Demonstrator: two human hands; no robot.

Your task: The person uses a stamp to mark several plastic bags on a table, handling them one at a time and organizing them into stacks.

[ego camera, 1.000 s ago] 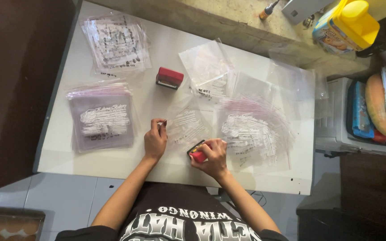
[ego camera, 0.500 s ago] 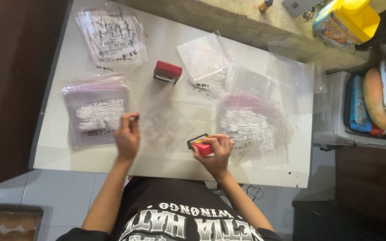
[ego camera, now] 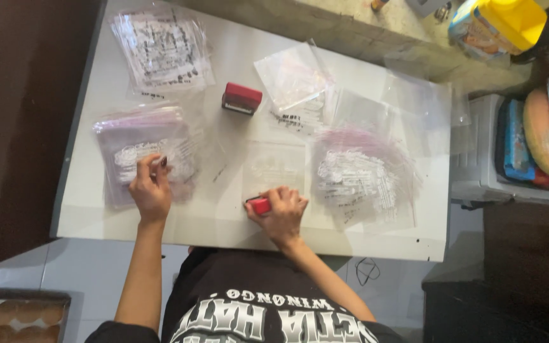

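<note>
White tabletop (ego camera: 236,222) carries four stacks of clear printed plastic bags and two red stamps. Left hand (ego camera: 150,190) presses flat fingers on the purple-tinted stack (ego camera: 138,149); right hand (ego camera: 282,215) grips one red stamp (ego camera: 258,205) at the near edge.

Two red stamps show, one on the table (ego camera: 242,98) and one held (ego camera: 260,205); four stacks of clear bags; two hands.
</note>
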